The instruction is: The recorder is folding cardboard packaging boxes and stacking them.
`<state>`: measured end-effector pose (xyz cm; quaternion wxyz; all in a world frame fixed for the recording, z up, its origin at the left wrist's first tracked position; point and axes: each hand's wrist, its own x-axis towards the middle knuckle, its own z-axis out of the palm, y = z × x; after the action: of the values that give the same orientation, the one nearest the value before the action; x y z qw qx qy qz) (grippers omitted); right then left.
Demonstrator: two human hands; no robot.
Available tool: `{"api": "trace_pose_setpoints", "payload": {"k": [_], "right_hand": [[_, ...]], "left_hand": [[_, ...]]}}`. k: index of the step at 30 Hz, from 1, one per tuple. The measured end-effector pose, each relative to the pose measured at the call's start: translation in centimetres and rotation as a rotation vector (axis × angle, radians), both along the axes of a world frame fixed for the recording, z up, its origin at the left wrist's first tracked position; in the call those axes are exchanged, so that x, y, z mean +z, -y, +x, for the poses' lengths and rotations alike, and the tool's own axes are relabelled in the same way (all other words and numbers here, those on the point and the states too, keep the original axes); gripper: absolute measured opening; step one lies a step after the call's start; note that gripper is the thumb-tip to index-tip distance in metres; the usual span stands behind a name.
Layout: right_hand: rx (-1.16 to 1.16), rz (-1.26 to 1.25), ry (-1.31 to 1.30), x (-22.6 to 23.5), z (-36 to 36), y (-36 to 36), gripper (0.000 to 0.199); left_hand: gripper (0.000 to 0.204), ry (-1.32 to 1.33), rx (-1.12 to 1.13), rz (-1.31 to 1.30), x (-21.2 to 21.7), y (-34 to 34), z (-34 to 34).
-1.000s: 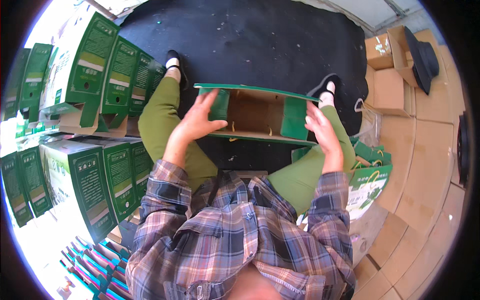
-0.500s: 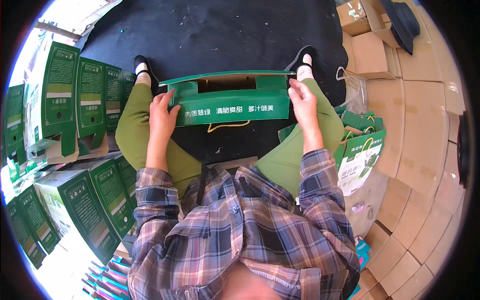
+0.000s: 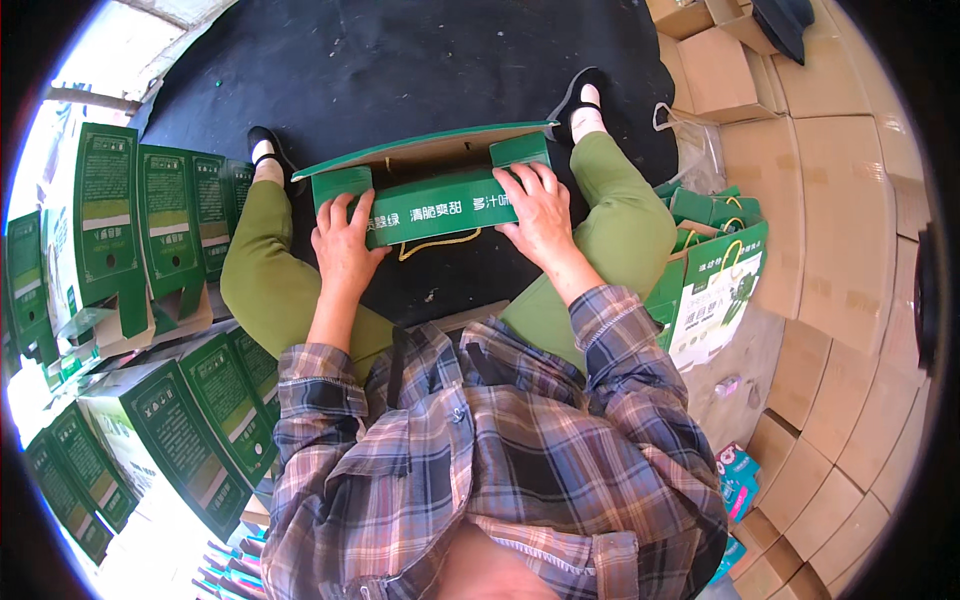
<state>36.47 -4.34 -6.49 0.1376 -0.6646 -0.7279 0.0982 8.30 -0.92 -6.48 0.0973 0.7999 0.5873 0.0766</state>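
Between my knees stands a green cardboard box (image 3: 430, 212) with its top open and white lettering on the near side. Its far long flap (image 3: 430, 145) is raised, showing brown board inside, and small green end flaps stick up at both ends. My left hand (image 3: 345, 245) grips the near panel's left end, fingers over its upper edge and thumb low on the front. At the right end my right hand (image 3: 540, 218) holds the same panel likewise. A yellow cord handle (image 3: 440, 243) hangs below the panel. The box's lower part is hidden.
Green printed boxes (image 3: 170, 215) stand in rows on my left, with more (image 3: 185, 430) nearer. By my right knee is a group of green boxes with yellow cords (image 3: 715, 285). Brown cartons (image 3: 845, 220) are stacked along the right. Black sheeting (image 3: 420, 70) covers the floor ahead.
Both hands have moved from the box's ends onto its near panel, the right one inward to the left. The far flap has risen further, and the view has shifted a little.
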Motion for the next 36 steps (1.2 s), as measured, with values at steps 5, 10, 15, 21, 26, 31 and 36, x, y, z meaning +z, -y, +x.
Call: {"api": "trace_pose_setpoints", "payload": {"k": [5, 10, 15, 21, 26, 31, 36], "right_hand": [[-0.007, 0.035, -0.032, -0.5, 0.3, 0.1, 0.073], [0.009, 0.015, -0.034, -0.2, 0.5, 0.3, 0.073], [0.015, -0.010, -0.031, 0.1, 0.5, 0.0, 0.074], [0.011, 0.028, -0.029, -0.2, 0.4, -0.2, 0.076], [0.027, -0.068, 0.002, 0.3, 0.6, -0.5, 0.074], [0.058, -0.097, -0.014, 0.4, 0.9, -0.2, 0.074], [0.078, -0.133, -0.031, -0.1, 1.4, -0.3, 0.080]], "left_hand": [[0.081, -0.003, 0.009, -0.019, 0.0, -0.1, 0.1], [0.081, 0.008, -0.008, -0.005, 0.2, 0.2, 0.2], [0.083, 0.011, -0.017, -0.023, 0.4, -0.1, 0.2], [0.089, 0.015, -0.011, -0.004, 0.0, -0.2, 0.2], [0.087, 0.024, -0.011, -0.035, 0.0, -0.3, 0.1], [0.087, 0.054, -0.043, -0.069, 0.3, -0.5, -0.3], [0.089, 0.067, -0.091, -0.085, -0.5, -0.9, -0.3]]}}
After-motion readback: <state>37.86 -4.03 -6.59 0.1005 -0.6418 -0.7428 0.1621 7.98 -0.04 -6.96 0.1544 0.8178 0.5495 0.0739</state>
